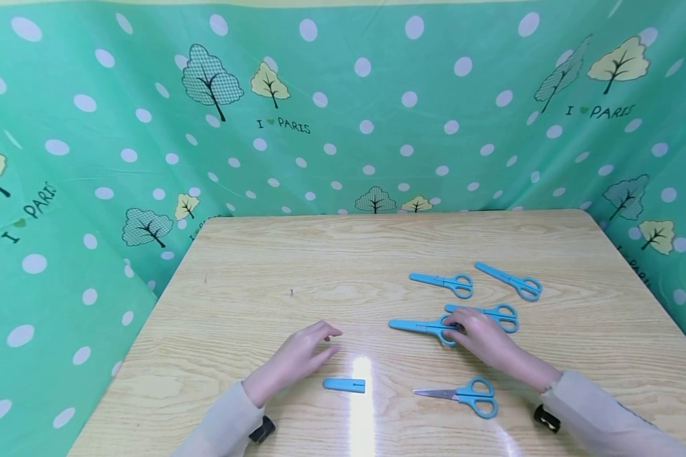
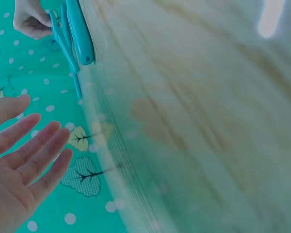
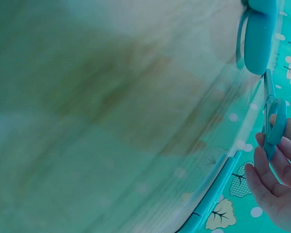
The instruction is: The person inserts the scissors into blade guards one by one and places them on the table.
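Note:
My right hand point(image 1: 483, 336) pinches the handle loop of a pair of blue scissors point(image 1: 416, 325), whose blades sit inside a blue sheath pointing left. In the right wrist view, thumb and fingers close about that loop point(image 3: 279, 124). My left hand point(image 1: 297, 355) hovers over the table with nothing in it, fingers relaxed and spread from the thumb; its palm shows in the left wrist view. Below it lies a loose blue sheath point(image 1: 343, 385). Right of the sheath rests a pair of scissors point(image 1: 474, 397) with bare metal blades.
Partly behind my right hand is another sheathed pair of scissors point(image 1: 502, 315). Farther back lie two more sheathed pairs, one scissors point(image 1: 440, 280) and another scissors point(image 1: 509, 278). The wooden table point(image 1: 263, 254) is bounded by a green dotted curtain point(image 1: 331, 114).

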A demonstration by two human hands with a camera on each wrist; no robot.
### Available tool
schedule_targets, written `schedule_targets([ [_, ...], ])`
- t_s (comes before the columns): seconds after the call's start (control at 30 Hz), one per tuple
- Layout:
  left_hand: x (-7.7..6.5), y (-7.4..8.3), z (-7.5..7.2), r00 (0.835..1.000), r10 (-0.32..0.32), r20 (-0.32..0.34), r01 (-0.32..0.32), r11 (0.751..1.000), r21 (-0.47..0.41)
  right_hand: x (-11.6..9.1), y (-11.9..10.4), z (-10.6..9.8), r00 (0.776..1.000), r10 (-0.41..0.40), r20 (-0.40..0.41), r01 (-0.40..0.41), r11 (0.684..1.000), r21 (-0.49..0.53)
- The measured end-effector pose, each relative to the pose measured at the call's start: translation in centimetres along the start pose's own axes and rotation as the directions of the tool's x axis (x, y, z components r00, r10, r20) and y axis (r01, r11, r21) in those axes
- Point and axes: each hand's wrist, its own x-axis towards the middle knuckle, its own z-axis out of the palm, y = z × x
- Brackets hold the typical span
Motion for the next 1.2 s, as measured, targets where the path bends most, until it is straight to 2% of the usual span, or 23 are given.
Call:
schedule_targets([
  [0.43, -0.47, -0.24, -0.39, 1.000, -0.023, 0.021, 0.022, 1.000, 0.019, 0.27, 0.22, 0.32, 0.999, 0.030, 0.041, -0.029, 0.999, -0.027],
  [1.2, -0.82, -0.28, -0.65, 0.997, -0.041, 0.059, 0.040, 0.999, 0.032, 0.46, 0.31, 0.61, 0.998, 0.035, 0.056, -0.031, 0.997, -0.069],
])
